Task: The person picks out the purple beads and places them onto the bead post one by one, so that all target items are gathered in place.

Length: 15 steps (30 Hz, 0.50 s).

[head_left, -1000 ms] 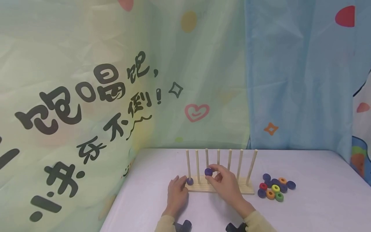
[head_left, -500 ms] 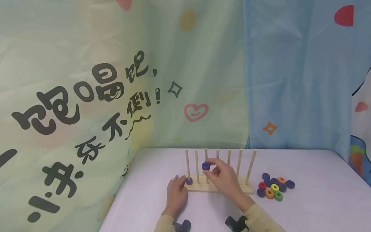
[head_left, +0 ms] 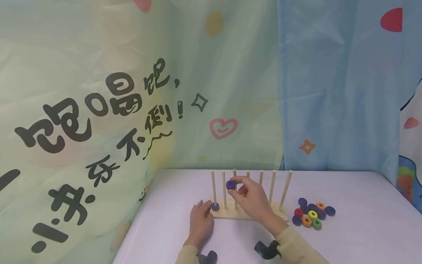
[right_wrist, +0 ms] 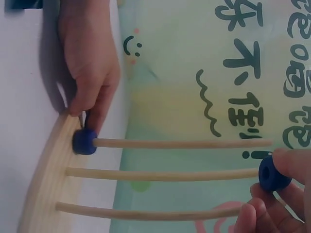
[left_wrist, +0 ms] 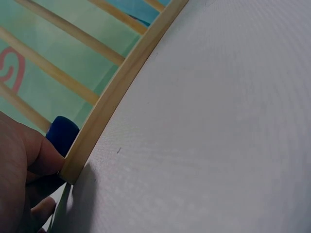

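A wooden peg rack (head_left: 230, 213) has a row of upright pegs on a flat base. At its left end, my left hand (head_left: 200, 219) holds the base between thumb and fingers; in the left wrist view the thumb (left_wrist: 46, 158) touches its corner. A dark blue-purple bead (right_wrist: 85, 141) sits at the bottom of the leftmost peg. My right hand (head_left: 252, 200) pinches another dark blue-purple bead (head_left: 230, 185) between thumb and fingertips, high up near the second peg (right_wrist: 160, 173). The bead's hole shows in the right wrist view; whether it touches the peg I cannot tell.
Right of the rack lies a loose cluster of beads: several dark purple ones (head_left: 330, 211), a red bead (head_left: 298, 212), a yellow bead (head_left: 313, 215), a green bead (head_left: 317, 224) and orange ones (head_left: 307, 222). A printed curtain (head_left: 227, 91) hangs behind the white table (head_left: 362, 234).
My right hand has raised the held bead and carried it left, from near the third peg toward the second. My left hand stays at the rack's left end.
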Motion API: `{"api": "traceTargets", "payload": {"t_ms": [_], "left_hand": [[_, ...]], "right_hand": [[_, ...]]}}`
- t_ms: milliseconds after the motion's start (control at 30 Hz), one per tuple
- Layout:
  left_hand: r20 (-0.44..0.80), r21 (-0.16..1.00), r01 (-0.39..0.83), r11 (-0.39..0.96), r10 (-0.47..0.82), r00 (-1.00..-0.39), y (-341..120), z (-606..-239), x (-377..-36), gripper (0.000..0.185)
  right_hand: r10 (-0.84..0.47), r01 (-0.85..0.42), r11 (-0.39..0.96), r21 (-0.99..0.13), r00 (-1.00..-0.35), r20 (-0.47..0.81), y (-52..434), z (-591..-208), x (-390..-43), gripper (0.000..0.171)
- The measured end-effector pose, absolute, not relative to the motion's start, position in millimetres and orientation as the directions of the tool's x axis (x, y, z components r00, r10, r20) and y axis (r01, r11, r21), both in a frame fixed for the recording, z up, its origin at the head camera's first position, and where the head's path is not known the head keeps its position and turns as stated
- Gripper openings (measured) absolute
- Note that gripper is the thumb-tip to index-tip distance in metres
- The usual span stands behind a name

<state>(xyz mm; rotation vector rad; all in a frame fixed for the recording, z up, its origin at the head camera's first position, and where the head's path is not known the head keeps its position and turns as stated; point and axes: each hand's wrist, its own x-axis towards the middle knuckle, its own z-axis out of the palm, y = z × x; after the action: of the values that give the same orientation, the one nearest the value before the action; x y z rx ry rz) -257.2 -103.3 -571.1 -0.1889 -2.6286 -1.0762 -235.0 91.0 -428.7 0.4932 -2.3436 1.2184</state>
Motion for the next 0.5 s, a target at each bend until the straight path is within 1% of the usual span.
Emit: {"api": "traceTargets", "payload": {"t_ms": [233, 333, 500], "left_hand": [[0.351, 0.653, 0.252, 0.715, 0.010, -0.936, -102, -567, -256, 0.043], [0.326, 0.663, 0.229, 0.713, 0.000, -0.945, -103, -567, -255, 0.044], [0.286, 0.683, 0.203, 0.701, 0.000, -0.958, -101, -566, -254, 0.044]], "right_hand": [[-0.090, -0.551, 0.481, -0.682, -0.805, 0.586, 83, -416, -237, 0.035], [-0.098, -0.569, 0.471, -0.674, -0.793, 0.601, 77, -411, -238, 0.034], [-0.116, -0.591, 0.499, -0.633, -0.770, 0.628, 74, -404, -240, 0.034]]}}
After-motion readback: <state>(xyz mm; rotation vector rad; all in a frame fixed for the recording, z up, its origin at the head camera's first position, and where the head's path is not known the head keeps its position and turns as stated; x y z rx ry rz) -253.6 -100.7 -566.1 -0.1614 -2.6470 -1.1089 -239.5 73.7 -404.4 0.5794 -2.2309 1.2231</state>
